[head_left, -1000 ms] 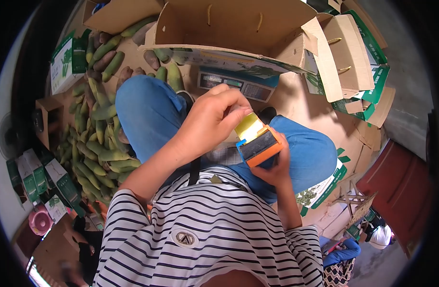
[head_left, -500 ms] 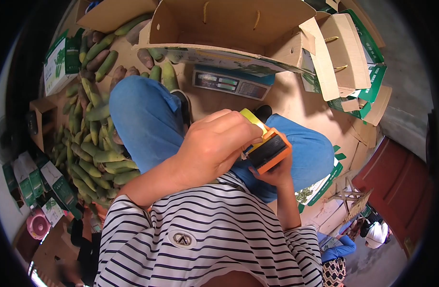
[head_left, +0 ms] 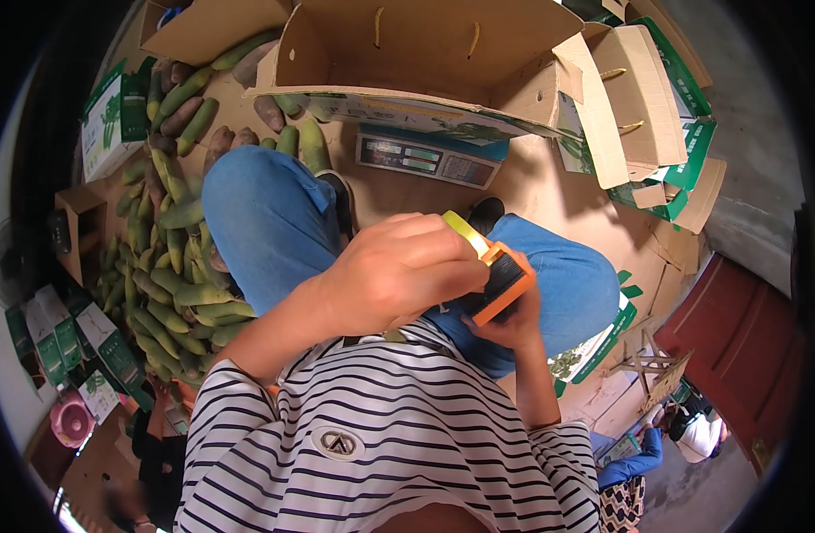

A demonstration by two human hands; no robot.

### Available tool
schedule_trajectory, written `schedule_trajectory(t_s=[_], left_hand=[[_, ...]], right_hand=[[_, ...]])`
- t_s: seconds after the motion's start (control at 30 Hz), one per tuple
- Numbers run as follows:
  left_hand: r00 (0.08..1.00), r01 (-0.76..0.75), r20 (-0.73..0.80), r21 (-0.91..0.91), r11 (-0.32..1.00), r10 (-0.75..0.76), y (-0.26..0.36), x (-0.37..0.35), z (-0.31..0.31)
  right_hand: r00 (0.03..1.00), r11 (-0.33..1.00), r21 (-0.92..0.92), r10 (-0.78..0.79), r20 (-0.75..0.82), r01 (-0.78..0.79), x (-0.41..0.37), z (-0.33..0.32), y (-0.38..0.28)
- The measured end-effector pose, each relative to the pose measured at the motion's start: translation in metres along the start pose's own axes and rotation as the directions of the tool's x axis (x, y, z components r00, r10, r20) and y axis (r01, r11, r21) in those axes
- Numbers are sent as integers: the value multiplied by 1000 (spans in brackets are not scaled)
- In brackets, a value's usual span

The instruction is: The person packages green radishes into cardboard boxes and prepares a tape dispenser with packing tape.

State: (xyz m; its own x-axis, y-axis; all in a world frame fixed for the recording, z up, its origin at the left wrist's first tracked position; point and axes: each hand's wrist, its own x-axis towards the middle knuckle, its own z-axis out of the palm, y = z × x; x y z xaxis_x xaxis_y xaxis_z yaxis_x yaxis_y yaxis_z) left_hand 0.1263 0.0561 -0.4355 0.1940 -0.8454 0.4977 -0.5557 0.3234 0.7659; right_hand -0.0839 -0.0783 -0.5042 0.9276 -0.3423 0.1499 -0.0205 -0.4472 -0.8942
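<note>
My right hand [head_left: 514,318] grips an orange and black hand-held tool [head_left: 507,286] from below; it looks like a tape dispenser, with a yellow-green curved part [head_left: 465,233] on its far side. My left hand [head_left: 403,266] is closed, its fingers bent over the left side of the dispenser. What its fingertips pinch is hidden behind the hand. Both hands are held between my bent knees, in front of a striped shirt [head_left: 399,400]. Ahead of them, a large open cardboard box [head_left: 416,75] rests on a digital scale [head_left: 425,160].
Long green and purple-brown vegetables [head_left: 172,298] are heaped left of my knee. More cardboard boxes [head_left: 643,107] stand at the far right, and a printed box [head_left: 114,124] at the far left. Another person's blue sleeve [head_left: 634,462] shows at lower right, near a red door [head_left: 723,342].
My left hand has shifted slightly right and down over the dispenser, covering more of it. The dispenser has tilted and moved slightly left. The box and scale stay put.
</note>
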Motion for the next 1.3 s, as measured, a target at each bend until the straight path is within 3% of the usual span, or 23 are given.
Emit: schedule_trajectory(t_s=[0.13, 0.33, 0.53, 0.63, 0.77, 1.07, 1.17, 1.3], left_hand=[[984, 176, -10, 21, 984, -175, 5, 11, 0], [973, 211, 64, 160, 964, -224, 4, 17, -3], [926, 376, 46, -58, 925, -374, 0, 24, 4], [873, 487, 54, -68, 871, -484, 3, 26, 8], [897, 439, -33, -49, 897, -440, 10, 22, 10], [948, 297, -131, 40, 954, -290, 28, 23, -14], [941, 311, -160, 65, 948, -298, 31, 24, -21], [945, 292, -187, 116, 949, -268, 33, 27, -33]], right_hand=[[999, 999, -25, 22, 24, -21, 6, -1, -7], [993, 993, 23, 112, 37, -113, 5, 0, -7], [980, 985, 48, 161, 121, -167, 7, -2, -10], [977, 983, 23, 176, 119, -180, 10, -1, -14], [971, 970, 71, 229, 65, -234, 8, 0, -13], [985, 992, -50, 121, 120, -116, 9, -14, -15], [998, 999, -45, 15, 58, -13, 9, -12, -16], [992, 991, -115, 73, 98, -62, 2, -15, -10]])
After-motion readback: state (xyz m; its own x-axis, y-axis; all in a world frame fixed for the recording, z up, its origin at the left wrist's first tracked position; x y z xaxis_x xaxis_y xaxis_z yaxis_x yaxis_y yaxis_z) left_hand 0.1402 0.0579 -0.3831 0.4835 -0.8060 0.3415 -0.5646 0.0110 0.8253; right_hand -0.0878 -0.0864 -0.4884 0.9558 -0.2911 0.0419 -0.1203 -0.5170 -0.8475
